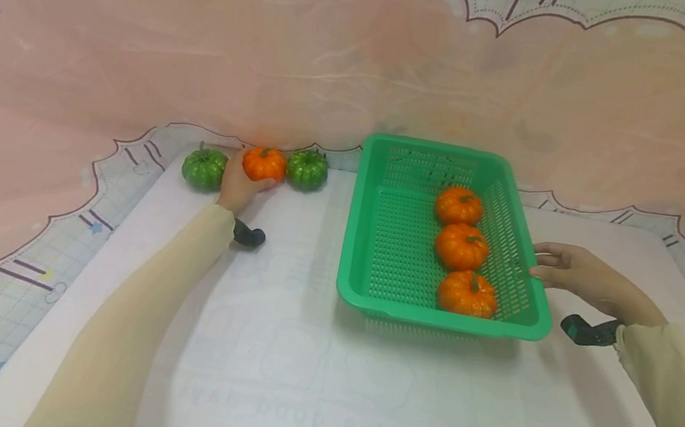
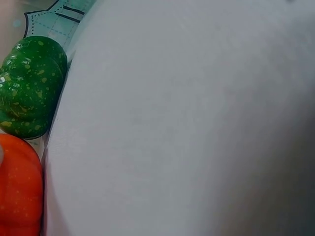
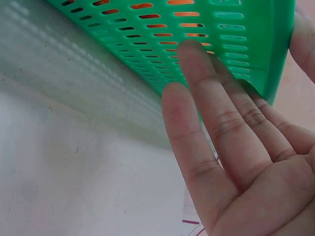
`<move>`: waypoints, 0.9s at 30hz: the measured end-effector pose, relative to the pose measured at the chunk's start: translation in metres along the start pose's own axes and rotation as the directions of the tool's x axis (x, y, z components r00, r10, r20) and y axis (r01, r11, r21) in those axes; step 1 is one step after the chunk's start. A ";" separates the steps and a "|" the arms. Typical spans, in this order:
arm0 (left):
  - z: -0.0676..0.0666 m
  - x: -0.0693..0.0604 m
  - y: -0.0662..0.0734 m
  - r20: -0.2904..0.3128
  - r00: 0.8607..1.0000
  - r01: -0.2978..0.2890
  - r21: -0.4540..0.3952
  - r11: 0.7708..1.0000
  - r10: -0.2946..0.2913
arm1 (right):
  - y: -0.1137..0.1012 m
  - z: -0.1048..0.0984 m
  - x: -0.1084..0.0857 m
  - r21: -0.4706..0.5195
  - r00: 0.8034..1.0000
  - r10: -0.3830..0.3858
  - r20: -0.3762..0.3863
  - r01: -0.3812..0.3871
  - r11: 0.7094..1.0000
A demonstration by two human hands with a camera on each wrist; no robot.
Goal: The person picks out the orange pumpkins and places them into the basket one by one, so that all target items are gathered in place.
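In the head view, my left hand (image 1: 238, 185) grips an orange pumpkin (image 1: 265, 164) at the back left, thumb across its front. A green pumpkin (image 1: 204, 168) lies left of that hand, and another green pumpkin (image 1: 307, 170) sits right of the orange one. The left wrist view shows only parts of the orange pumpkin (image 2: 19, 189) and a green pumpkin (image 2: 34, 88). My right hand (image 1: 583, 276) is at the right side of a green plastic basket (image 1: 354, 246). Nearly straight fingers (image 3: 197, 64) lie against its slotted wall under the rim, the thumb near the rim.
Three orange pumpkins (image 1: 461, 247) stand in a row along the basket's right inner side. The white table (image 1: 261, 374) stretches in front of it. A pink patterned cloth (image 1: 206, 55) rises behind the table. Each wrist wears a dark device.
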State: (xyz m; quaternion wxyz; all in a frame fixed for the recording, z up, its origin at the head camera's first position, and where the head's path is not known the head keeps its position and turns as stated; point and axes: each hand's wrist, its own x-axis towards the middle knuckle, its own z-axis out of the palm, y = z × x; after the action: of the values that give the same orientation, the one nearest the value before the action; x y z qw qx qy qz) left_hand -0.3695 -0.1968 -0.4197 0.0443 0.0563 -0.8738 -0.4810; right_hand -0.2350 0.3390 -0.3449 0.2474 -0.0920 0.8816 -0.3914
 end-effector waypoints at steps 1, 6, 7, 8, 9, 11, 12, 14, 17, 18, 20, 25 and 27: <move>0.000 0.000 0.000 0.000 1.000 0.002 0.000 1.000 -0.002 | 0.000 0.000 0.000 0.002 1.000 -0.001 0.001 0.001 1.000; 0.000 0.002 -0.001 0.004 1.000 0.002 0.000 1.000 -0.002 | -0.001 0.000 -0.001 -0.003 1.000 -0.005 -0.001 0.005 1.000; 0.001 0.003 -0.001 0.004 1.000 -0.002 0.000 1.000 0.002 | -0.001 0.000 -0.001 -0.004 1.000 -0.004 -0.003 0.004 1.000; 0.001 0.004 -0.001 0.006 1.000 -0.004 0.002 1.000 0.004 | -0.001 0.000 -0.001 -0.005 1.000 -0.003 -0.005 0.003 1.000; 0.001 0.004 -0.001 0.007 1.000 -0.005 0.001 1.000 0.005 | -0.001 0.000 -0.001 -0.004 1.000 -0.003 -0.007 0.003 1.000; 0.000 0.004 0.000 0.008 1.000 -0.008 0.002 1.000 0.008 | -0.001 0.000 -0.001 0.003 1.000 0.000 -0.009 0.000 1.000; 0.000 0.004 0.000 0.008 1.000 -0.010 0.001 1.000 0.010 | -0.001 0.000 -0.001 0.006 1.000 -0.003 -0.008 0.003 1.000; 0.000 0.004 0.000 0.010 1.000 -0.008 -0.004 1.000 0.008 | -0.001 0.000 -0.001 0.014 1.000 -0.011 -0.003 0.011 1.000; 0.000 0.004 0.000 0.013 1.000 -0.009 -0.013 1.000 0.009 | -0.002 0.000 -0.001 0.018 1.000 -0.012 0.001 0.012 1.000; 0.000 0.005 -0.001 0.016 1.000 -0.005 -0.013 1.000 0.006 | -0.002 0.000 0.000 0.017 1.000 -0.011 0.002 0.011 1.000; 0.001 0.006 -0.002 0.021 1.000 0.001 -0.014 1.000 -0.001 | -0.002 0.000 0.000 0.012 1.000 0.000 -0.001 0.000 1.000; 0.001 0.006 -0.002 0.025 1.000 0.007 -0.013 1.000 -0.007 | -0.002 0.000 0.000 0.005 1.000 0.008 -0.005 -0.008 1.000; 0.001 0.006 -0.002 0.025 1.000 0.008 -0.017 1.000 -0.008 | -0.002 0.000 0.000 0.008 1.000 0.006 -0.004 -0.005 1.000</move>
State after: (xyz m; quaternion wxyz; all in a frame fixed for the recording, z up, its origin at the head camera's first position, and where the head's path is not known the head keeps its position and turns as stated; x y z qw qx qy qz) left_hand -0.3757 -0.1974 -0.4216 0.0320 0.0534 -0.8699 -0.4892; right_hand -0.2352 0.3375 -0.3437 0.2471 -0.0878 0.8808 -0.3943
